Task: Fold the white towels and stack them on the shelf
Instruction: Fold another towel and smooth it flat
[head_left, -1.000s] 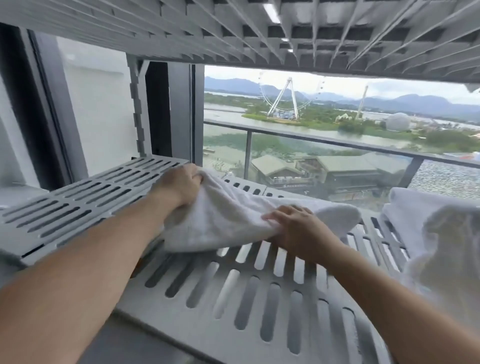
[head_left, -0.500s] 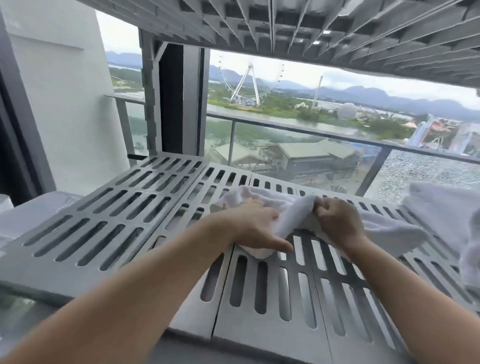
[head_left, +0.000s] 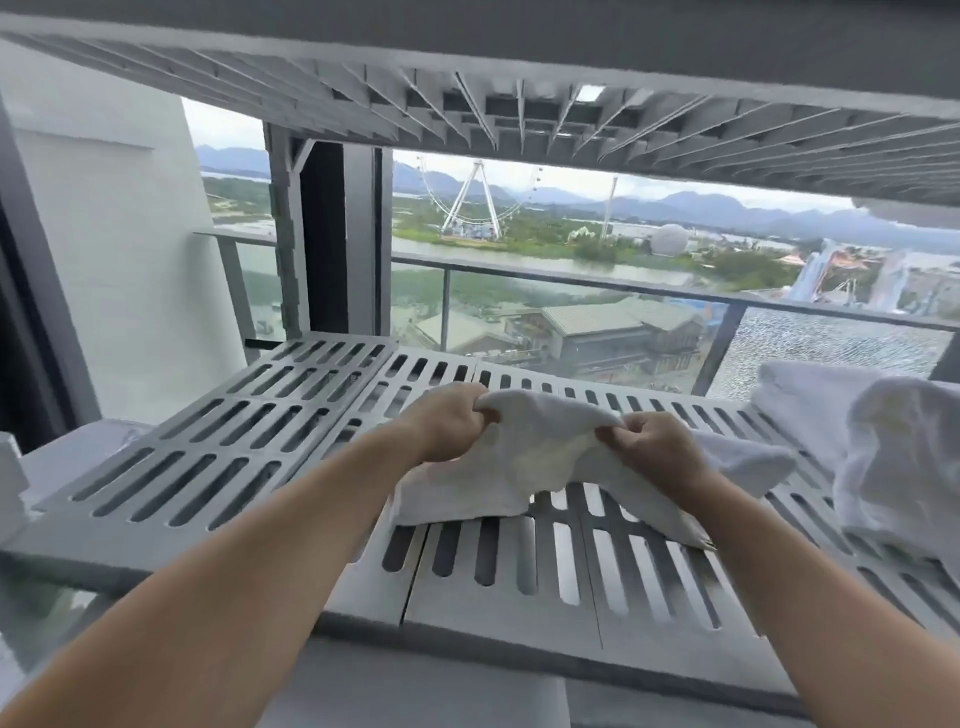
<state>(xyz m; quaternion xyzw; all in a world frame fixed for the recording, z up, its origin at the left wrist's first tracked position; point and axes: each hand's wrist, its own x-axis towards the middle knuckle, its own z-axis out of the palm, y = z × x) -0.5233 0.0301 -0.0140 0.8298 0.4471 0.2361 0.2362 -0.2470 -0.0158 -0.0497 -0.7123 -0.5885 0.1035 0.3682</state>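
Early in the job, judging by how things lie. Holding one white towel (head_left: 524, 462) over the middle of the slatted shelf (head_left: 218, 457), lifted by its upper edge: left hand (head_left: 447, 421) pinching the cloth at its 11 o'clock corner, right hand (head_left: 649, 447) pinching it at about 1 o'clock. Both grips clenched on the fabric, neither released. Sagging between the two pinches, with the lower part draped on the slats toward 6 o'clock and a tail trailing off to 3 o'clock behind the right wrist. Not yet a neat rectangle; looks bunched and only partly folded.

Over at 3 o'clock on the shelf, well apart from the hands, a rumpled pile of white towels (head_left: 898, 457), apparently unfolded. Just behind it, at 2 o'clock, what seems a flatter towel (head_left: 800, 400), perhaps already folded, though hard to tell. No clear stack visible anywhere.

Left to do, probably: squaring and finishing this fold, laying it down, then working through the pile and stacking.
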